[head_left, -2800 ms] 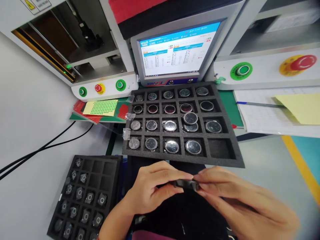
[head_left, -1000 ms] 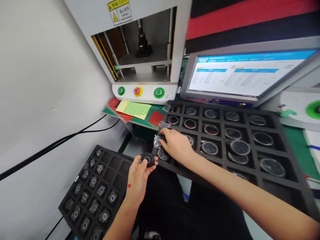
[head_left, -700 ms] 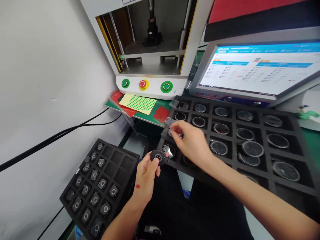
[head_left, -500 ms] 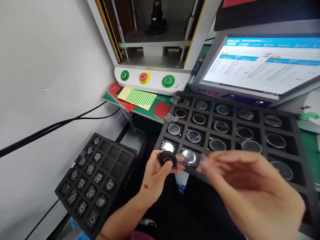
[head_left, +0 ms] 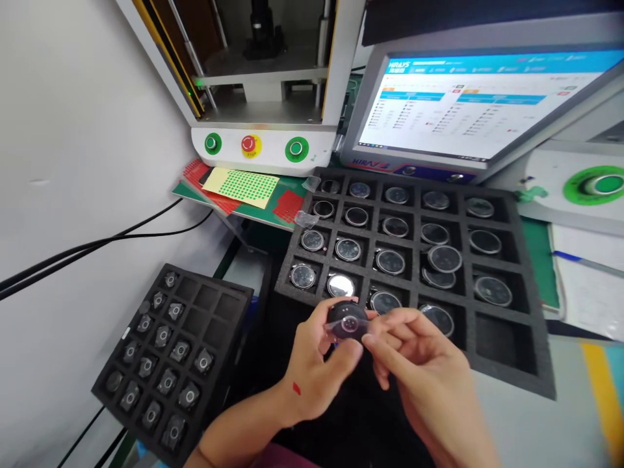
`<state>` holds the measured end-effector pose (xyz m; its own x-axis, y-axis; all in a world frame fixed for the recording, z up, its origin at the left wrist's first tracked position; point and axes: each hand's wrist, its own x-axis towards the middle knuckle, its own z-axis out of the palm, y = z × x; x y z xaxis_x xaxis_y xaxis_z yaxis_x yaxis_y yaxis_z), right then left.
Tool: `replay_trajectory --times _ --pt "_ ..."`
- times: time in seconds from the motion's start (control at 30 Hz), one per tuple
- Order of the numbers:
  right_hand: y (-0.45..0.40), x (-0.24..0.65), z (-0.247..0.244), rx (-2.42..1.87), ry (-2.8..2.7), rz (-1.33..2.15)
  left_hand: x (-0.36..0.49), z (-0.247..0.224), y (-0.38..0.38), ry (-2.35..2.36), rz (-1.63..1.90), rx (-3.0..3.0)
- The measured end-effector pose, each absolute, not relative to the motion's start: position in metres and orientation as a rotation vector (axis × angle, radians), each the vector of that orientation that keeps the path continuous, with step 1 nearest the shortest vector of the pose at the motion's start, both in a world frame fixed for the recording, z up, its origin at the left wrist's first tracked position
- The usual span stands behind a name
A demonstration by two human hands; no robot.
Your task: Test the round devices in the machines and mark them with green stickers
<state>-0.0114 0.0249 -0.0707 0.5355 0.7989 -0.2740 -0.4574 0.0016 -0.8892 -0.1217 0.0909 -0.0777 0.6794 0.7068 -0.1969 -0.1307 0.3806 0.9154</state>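
Observation:
My left hand [head_left: 319, 364] grips a round black watch body [head_left: 347, 315] by its edge, the side with a circular sensor facing up. A strip of clear film [head_left: 359, 327] lies across that face. My right hand [head_left: 419, 364] pinches the film's right end between thumb and forefinger, close beside the watch body. Both hands are in front of the near edge of a large black foam tray [head_left: 507, 377], whose compartments hold round glass-faced watch bodies. One of these [head_left: 444, 259] rests overlapping another. The near right compartment holds nothing.
A second foam tray [head_left: 229, 286] with small watch parts stands lower left. Behind are a press machine with buttons [head_left: 263, 144], a monitor [head_left: 482, 110], a yellow sheet of green dots [head_left: 241, 187] and red stickers [head_left: 288, 207]. Papers and a pen [head_left: 592, 263] lie right. Cables run left.
My right hand has moved left and inward, up to the watch body. The film now lies over the watch face instead of stretching out to the right. The view has shifted right.

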Motion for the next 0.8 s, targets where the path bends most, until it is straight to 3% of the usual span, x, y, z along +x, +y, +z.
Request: replay_trajectory --times 0.43,0.67,0.8 --pt "0.003 0.016 -0.074 -1.508 -0.689 0.831 -0.116 -0.079 0.082 0.610 0.478 1.559" --pt "-0.050 0.048 -0.074 -1.646 -1.314 0.286 -0.085 -0.073 0.071 0.288 0.652 2.143" --pt "-0.077 0.073 -0.091 -1.860 -0.827 0.035 -0.031 -0.083 0.061 0.067 0.923 2.583"
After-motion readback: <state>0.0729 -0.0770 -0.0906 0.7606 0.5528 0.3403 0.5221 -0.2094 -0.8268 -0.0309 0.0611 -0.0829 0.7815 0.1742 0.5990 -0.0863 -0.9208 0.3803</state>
